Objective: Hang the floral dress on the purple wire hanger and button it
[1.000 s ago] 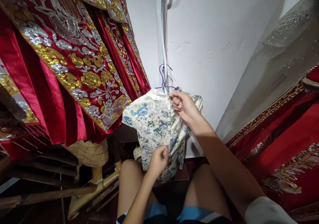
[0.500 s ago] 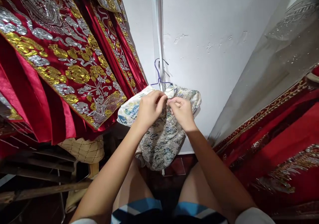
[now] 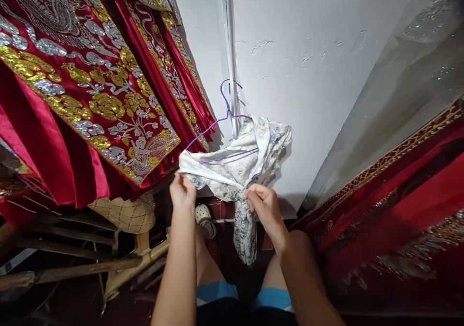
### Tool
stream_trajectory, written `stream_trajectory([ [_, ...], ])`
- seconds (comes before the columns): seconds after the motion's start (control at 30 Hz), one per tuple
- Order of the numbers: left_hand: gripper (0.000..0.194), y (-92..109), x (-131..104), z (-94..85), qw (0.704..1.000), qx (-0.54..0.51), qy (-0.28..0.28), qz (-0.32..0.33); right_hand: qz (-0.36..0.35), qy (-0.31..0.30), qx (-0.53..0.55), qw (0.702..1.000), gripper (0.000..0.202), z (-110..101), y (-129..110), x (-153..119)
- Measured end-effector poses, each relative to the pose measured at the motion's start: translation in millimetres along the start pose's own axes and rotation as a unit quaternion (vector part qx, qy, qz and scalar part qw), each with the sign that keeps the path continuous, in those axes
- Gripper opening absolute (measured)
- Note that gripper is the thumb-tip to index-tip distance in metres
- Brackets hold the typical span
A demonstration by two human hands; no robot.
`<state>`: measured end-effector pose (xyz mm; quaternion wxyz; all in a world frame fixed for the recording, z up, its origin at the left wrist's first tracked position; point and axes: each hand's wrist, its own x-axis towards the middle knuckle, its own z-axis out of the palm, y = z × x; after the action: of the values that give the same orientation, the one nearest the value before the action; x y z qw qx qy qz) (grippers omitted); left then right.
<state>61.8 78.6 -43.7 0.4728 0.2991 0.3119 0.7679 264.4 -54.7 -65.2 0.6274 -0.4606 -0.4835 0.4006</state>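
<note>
two pinches of mine hold one floral garment (image 3: 232,178), which hangs between and above my fingers on a purple hanger (image 3: 228,113). my left hand (image 3: 183,190) has thumb and fingers closed narrowly on cloth at the garment's edge, just under the hanger's left end. my right hand (image 3: 263,202) is pinched tight on the front, where the pale neckline edges run down to a point. between the two grips the neck gapes, and the hanger's bottom bar crosses the opening. up from my left grip the hanger's arm is bare; up and right of my right grip the other shoulder is covered by cloth. beneath my right grip the rest drops in a narrow, gathered bunch. above both hands, the hook stands beside a white strip (image 3: 226,40) along the white wall (image 3: 308,103). beyond my left hand hangs a red costume (image 3: 119,98) with gold and silver sequins, and lower down a bamboo chair (image 3: 123,265). a cream clog (image 3: 203,214) shows below, between my hands. well right of my right hand is red beaded cloth (image 3: 406,210).
</note>
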Motion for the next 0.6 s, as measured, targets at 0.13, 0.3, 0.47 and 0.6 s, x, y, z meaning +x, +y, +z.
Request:
stream_trajectory([
  [0.13, 0.016, -41.4, -54.7, -12.7, 0.997, -0.006, 0.053, -0.055, 0.018, 0.027, 0.047, 0.998, 0.025, 0.1, 18.7, -25.7],
  [0.3, 0.017, -42.0, -85.9, -31.4, 0.996, 0.054, 0.034, -0.057, 0.048, 0.074, 0.11, 0.99, 0.032, -23.3, 32.8, -38.4],
  [0.47, 0.023, -34.2, -99.6, -45.2, 0.983, 0.141, -0.064, -0.097, 0.071, 0.075, 0.11, 0.989, 0.031, -31.6, 35.6, -38.0],
  [0.6, 0.033, -35.7, -117.5, -33.2, 0.981, 0.07, -0.111, -0.14, 0.161, 0.013, 0.021, 0.987, 0.029, -40.7, 54.9, -38.6],
])
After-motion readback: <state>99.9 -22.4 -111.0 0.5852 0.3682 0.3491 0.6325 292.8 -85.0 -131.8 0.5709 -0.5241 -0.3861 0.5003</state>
